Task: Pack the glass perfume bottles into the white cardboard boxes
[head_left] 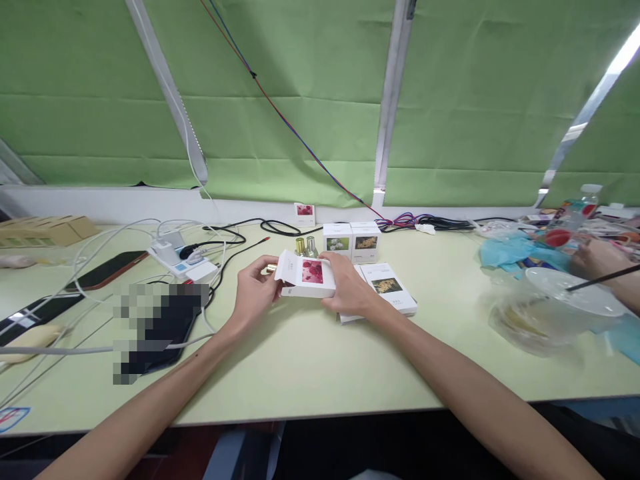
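A small white carton [313, 272] with a pink flower picture lies tilted in front of me, its flap raised at the left end. My right hand [347, 283] is closed around the carton's right end. At the open end, my left hand [255, 287] has its fingers closed about a gold-capped bottle [271, 269], mostly hidden by the fingers. Just behind the carton stand two small glass bottles, one with a gold cap [300, 245] and one with a silver cap [311, 245]. Flat white cartons [387, 287] with a yellow flower picture lie beside my right wrist.
Two upright cartons [351, 242] stand behind, and a picture card [305, 213] leans at the wall. On the left are a power strip [183, 260], cables and phones [107, 270]. To the right, a plastic cup [545, 310] with a straw stands near another person's arm [613, 267].
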`<control>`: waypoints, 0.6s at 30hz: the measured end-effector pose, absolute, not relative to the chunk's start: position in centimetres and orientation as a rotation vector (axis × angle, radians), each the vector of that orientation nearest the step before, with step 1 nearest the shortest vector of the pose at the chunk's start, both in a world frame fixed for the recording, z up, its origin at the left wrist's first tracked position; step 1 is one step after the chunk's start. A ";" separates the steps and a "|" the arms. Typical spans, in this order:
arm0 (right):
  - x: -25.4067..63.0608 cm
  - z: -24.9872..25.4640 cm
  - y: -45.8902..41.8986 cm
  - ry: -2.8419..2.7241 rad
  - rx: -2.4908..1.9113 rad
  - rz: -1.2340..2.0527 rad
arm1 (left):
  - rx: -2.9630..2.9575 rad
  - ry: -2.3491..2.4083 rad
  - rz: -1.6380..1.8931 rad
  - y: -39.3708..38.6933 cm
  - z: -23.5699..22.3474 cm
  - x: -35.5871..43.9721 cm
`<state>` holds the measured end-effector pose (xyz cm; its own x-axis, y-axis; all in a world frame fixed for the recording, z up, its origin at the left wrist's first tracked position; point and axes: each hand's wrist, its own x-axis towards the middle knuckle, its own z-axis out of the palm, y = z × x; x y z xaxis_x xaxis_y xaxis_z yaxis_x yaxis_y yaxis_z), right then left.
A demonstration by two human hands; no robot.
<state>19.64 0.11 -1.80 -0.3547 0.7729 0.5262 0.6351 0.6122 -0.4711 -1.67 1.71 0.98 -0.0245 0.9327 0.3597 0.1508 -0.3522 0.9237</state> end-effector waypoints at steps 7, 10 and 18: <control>19.2 -1.6 -0.1 -2.051 -1.151 0.285 | 1.553 1.211 1.473 1.5 1.0 -1.4; 19.1 -1.5 -0.1 -2.034 -1.157 0.310 | 1.551 1.232 1.503 1.4 0.9 -1.3; 19.0 -1.4 -0.2 -2.007 -1.170 0.342 | 1.622 1.234 1.545 1.3 0.5 -1.3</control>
